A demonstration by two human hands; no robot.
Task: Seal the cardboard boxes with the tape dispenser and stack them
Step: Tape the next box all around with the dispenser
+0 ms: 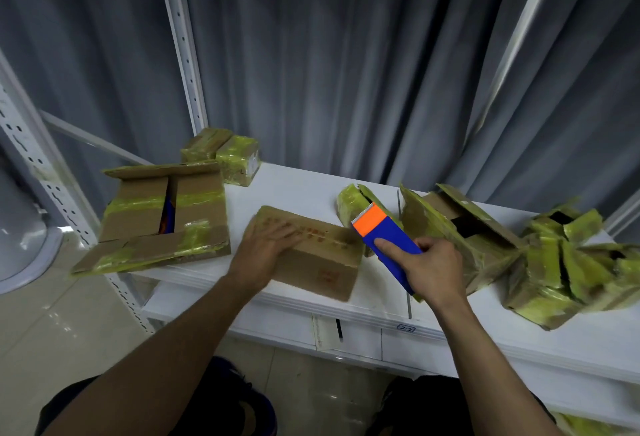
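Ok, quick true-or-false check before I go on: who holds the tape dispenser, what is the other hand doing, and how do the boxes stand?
1. The right hand grips the tape dispenser. True.
2. The left hand lifts the middle box off the white shelf. False: it rests flat on top of the middle box, which sits on the shelf.
3. The big box at the left is sealed shut. False: a gap shows between its top flaps.
4. The dispenser's orange end points away from the person. True.
5. A pile of taped boxes lies right of the dispenser. True.
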